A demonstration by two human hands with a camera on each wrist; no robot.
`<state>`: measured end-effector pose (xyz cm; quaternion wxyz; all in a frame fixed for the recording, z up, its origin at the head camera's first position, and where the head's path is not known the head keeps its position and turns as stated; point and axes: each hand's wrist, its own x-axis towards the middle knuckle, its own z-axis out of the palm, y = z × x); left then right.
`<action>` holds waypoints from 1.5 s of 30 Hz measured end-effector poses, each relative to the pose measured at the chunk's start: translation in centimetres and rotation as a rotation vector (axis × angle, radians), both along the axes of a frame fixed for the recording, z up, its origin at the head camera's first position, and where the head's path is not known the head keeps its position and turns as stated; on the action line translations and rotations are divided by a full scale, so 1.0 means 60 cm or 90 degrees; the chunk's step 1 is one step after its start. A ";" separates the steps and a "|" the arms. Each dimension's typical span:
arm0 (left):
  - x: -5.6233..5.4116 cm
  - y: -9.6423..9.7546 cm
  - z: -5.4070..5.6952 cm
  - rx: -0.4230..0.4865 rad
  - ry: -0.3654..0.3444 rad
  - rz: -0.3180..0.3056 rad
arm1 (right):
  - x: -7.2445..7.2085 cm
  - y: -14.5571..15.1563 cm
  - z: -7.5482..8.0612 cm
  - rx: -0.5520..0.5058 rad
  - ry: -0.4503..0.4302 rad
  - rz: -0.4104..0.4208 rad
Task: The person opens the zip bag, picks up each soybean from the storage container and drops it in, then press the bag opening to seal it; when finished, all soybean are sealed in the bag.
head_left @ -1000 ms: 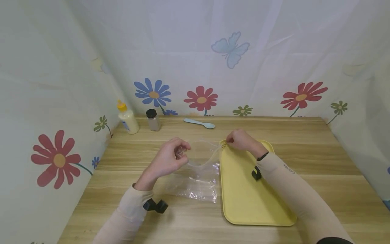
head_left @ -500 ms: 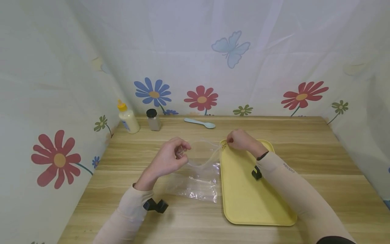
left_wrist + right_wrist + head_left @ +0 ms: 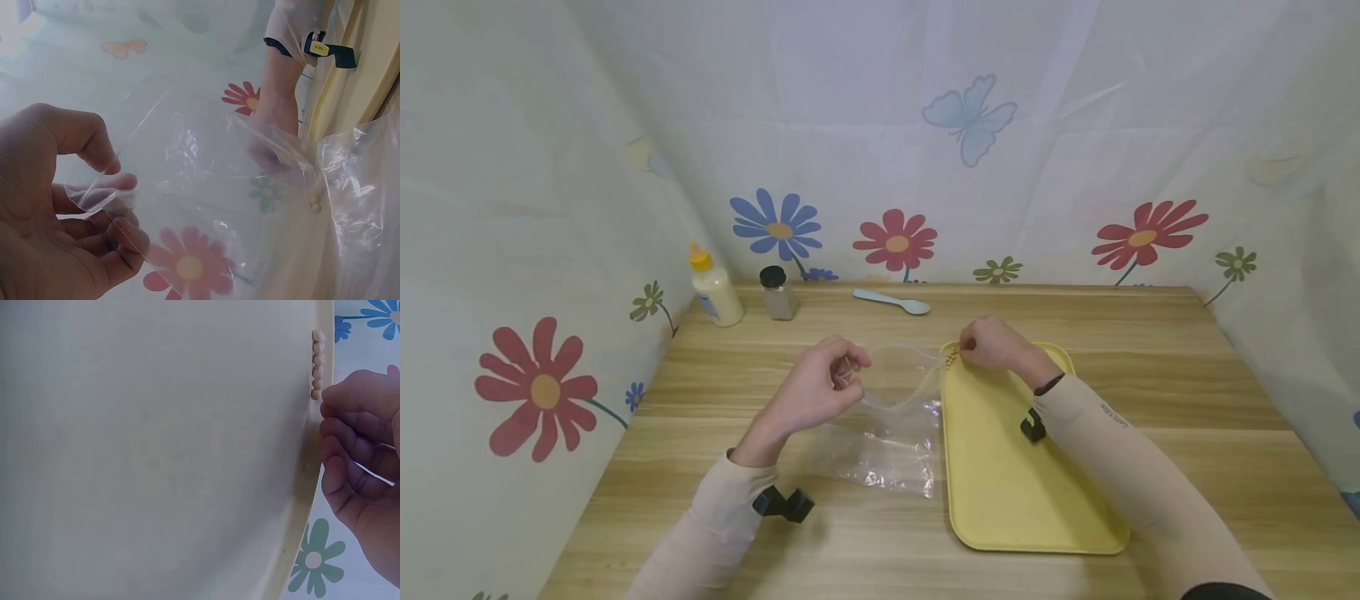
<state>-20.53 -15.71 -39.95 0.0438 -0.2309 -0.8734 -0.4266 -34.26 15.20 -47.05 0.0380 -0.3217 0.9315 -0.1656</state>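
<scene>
My left hand (image 3: 823,383) holds the rim of a clear plastic bag (image 3: 880,454), its film gathered between the curled fingers in the left wrist view. The bag's mouth gapes toward the far left corner of a yellow tray (image 3: 1007,483). Several small round beige, bean-like pieces (image 3: 317,362) line the tray's rim at that corner. My right hand (image 3: 996,343) is bent over the same corner. In the right wrist view its thumb and forefinger tips come together beside the lowest piece, right at the rim; I cannot tell whether they pinch anything.
Along the back of the wooden table (image 3: 1157,367) stand a squeeze bottle (image 3: 718,296) with a yellow cap and a small clear jar (image 3: 777,298) with a black lid. A light blue spoon (image 3: 891,302) lies to their right. Flower-patterned curtains (image 3: 1037,167) enclose the table.
</scene>
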 end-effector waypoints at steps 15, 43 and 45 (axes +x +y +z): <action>0.000 0.000 0.000 -0.003 -0.001 0.001 | 0.010 0.004 0.007 -0.075 0.002 -0.025; 0.003 -0.002 0.001 0.001 0.010 -0.004 | 0.055 -0.003 0.053 -0.205 0.046 -0.023; 0.003 -0.002 0.000 0.000 0.010 -0.005 | 0.059 -0.006 0.057 -0.216 0.061 -0.016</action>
